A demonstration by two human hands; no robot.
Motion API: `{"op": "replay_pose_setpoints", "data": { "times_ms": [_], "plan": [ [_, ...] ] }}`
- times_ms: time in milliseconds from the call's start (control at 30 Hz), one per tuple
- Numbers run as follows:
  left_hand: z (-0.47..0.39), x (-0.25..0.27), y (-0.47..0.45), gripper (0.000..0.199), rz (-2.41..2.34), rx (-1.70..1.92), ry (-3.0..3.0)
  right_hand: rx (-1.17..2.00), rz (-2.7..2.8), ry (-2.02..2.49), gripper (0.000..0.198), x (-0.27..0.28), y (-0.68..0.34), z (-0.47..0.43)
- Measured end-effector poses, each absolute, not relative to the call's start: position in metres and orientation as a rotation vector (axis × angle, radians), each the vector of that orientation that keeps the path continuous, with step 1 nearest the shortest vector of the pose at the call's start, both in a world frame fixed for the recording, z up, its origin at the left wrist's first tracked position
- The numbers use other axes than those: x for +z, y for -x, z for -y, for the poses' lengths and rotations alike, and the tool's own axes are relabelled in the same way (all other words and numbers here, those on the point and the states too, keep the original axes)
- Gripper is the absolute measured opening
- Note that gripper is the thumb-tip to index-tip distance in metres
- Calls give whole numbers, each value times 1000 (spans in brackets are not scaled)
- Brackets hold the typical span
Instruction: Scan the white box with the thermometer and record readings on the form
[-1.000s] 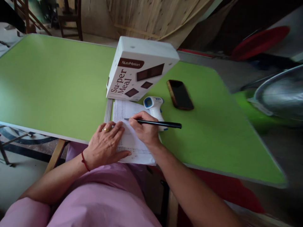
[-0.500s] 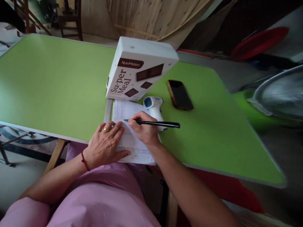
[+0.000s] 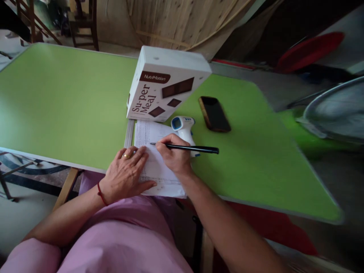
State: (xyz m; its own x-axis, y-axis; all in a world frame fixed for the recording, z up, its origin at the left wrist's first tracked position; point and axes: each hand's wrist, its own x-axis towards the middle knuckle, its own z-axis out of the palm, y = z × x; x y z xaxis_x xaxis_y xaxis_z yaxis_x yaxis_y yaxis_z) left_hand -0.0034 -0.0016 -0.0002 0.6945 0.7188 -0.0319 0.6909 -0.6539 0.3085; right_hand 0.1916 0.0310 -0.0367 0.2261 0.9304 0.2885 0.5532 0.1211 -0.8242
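Observation:
My right hand (image 3: 174,155) is closed around a black pen (image 3: 196,148), its tip down at the paper and its rear end pointing right. Under both hands lie sheets of paper (image 3: 162,178) covered with small print or writing. My left hand (image 3: 126,172) rests flat on the left side of the sheets, fingers stretched out, with a ring and a red wrist cord. Just beyond my right hand, a white and blue infrared thermometer (image 3: 184,127) lies partly over the paper, its handle partly hidden by that hand.
A white "Super Meal" box (image 3: 159,89) stands upright behind the paper. A dark smartphone (image 3: 215,113) lies to the right on the green table (image 3: 68,102). Past the table's right end are a green and grey container (image 3: 335,113) and a red round object (image 3: 311,53). A wooden chair (image 3: 83,24) stands behind.
The rear end of the pen has swung slightly to the right as my right hand moves a little. My left hand stays on the paper. The view has shifted slightly.

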Motion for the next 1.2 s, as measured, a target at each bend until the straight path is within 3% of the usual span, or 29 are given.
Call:
{"op": "replay_pose_setpoints", "data": {
  "times_ms": [1200],
  "plan": [
    [2, -2, 4, 81, -1117, 161, -2620, 460, 1440, 1587, 16, -39, -198, -31]
  ]
}}
